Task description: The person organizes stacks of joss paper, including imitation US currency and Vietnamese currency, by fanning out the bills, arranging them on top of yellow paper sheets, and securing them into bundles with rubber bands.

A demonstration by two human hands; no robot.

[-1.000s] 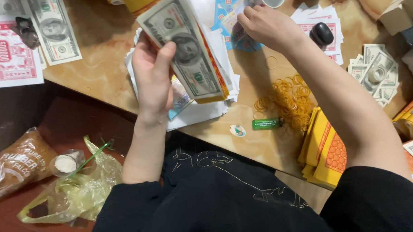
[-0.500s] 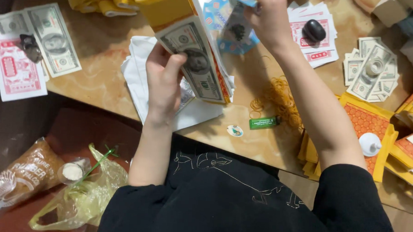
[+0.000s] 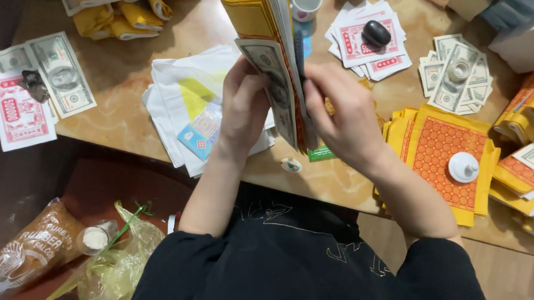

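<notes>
Paper notes and yellow sheets, gathered in a thick stack (image 3: 276, 61), are standing on edge above the wooden table (image 3: 126, 121), and I am watching both hands clasping it. My view is showing the left hand (image 3: 243, 111) curling shut around the stack's left face, fingers pressing the front note. The right hand (image 3: 344, 120) is closing on the right side, fingertips pinching the sheet edges. Just beside it, orange patterned papers (image 3: 441, 156) are lying under a white knob (image 3: 463, 167).
</notes>
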